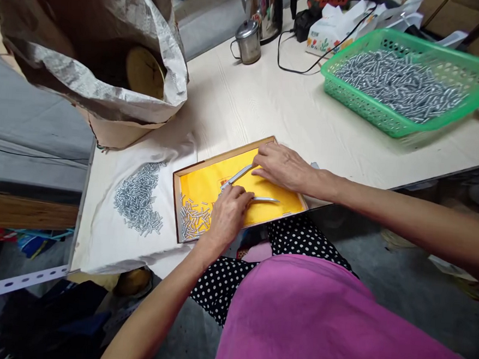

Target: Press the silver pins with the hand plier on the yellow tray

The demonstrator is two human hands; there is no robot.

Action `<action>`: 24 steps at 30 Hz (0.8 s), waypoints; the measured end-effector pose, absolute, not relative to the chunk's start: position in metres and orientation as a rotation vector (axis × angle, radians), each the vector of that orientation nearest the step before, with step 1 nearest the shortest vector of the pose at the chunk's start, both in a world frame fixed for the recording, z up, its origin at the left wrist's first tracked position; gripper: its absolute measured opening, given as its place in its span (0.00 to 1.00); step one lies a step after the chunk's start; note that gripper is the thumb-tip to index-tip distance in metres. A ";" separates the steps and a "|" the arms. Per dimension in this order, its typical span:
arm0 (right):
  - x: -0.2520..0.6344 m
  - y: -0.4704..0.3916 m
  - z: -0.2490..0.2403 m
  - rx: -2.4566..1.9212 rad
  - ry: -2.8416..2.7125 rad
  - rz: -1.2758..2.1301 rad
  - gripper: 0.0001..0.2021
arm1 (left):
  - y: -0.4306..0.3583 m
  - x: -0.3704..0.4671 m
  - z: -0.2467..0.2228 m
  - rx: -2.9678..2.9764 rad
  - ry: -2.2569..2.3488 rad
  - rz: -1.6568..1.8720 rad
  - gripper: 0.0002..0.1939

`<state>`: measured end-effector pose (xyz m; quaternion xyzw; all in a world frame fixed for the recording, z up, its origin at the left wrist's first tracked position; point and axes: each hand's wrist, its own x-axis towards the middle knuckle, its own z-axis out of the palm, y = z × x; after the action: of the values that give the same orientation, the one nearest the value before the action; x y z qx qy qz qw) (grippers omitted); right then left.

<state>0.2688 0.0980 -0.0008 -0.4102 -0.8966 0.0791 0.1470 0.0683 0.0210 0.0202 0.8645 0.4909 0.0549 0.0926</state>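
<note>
A shallow tray point(186, 171) with a yellow bottom lies at the table's front edge. Inside it, a hinged silver metal tool point(240, 175) has its two long arms spread apart; its exact kind is unclear. My left hand point(229, 210) is closed over the lower arm near the joint, its grip partly hidden. At the upper arm's far end, my right hand point(281, 165) has its fingers closed on the metal. Small silver metal pins point(193, 219) are scattered in the tray's left end. To its left, a heap of similar pins point(138, 197) rests on white cloth point(104, 241).
A green basket point(362, 114) full of metal pins stands at the right. Behind are a lidded metal cup point(248, 42), a steel kettle point(265, 9), a tissue box point(325, 38) and a black cable point(290, 70). A large open paper sack point(124, 122) stands at the left.
</note>
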 end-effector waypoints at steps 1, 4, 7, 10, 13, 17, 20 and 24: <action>0.270 0.088 0.000 -1.140 -2.592 0.274 0.15 | 0.023 0.060 0.024 2.536 1.521 0.261 0.10; 0.268 0.061 -0.001 -1.047 -2.730 0.381 0.18 | 0.022 0.033 0.033 2.381 1.782 0.401 0.11; 0.259 0.051 -0.007 -1.095 -2.824 0.475 0.11 | 0.015 0.014 0.035 2.227 1.982 0.229 0.13; 0.254 0.056 -0.011 -1.165 -2.847 0.599 0.07 | 0.007 0.010 0.030 2.134 2.014 0.038 0.12; 0.252 0.060 -0.013 -1.167 -2.851 0.610 0.07 | 0.006 0.019 0.025 2.098 1.995 -0.077 0.12; 0.253 0.060 -0.012 -1.180 -2.881 0.549 0.07 | 0.017 0.034 0.028 2.083 1.965 -0.299 0.12; 0.260 0.062 -0.014 -1.192 -2.857 0.467 0.09 | 0.026 0.036 0.035 2.162 1.828 -0.444 0.12; 0.279 0.068 -0.027 -1.205 -2.770 0.434 0.11 | 0.027 0.033 0.041 2.280 1.644 -0.576 0.14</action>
<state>0.2789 0.0684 -0.0274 -0.3945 -0.9067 0.1421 0.0447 0.0332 0.0274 0.0406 0.7874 0.5676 -0.1987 0.1357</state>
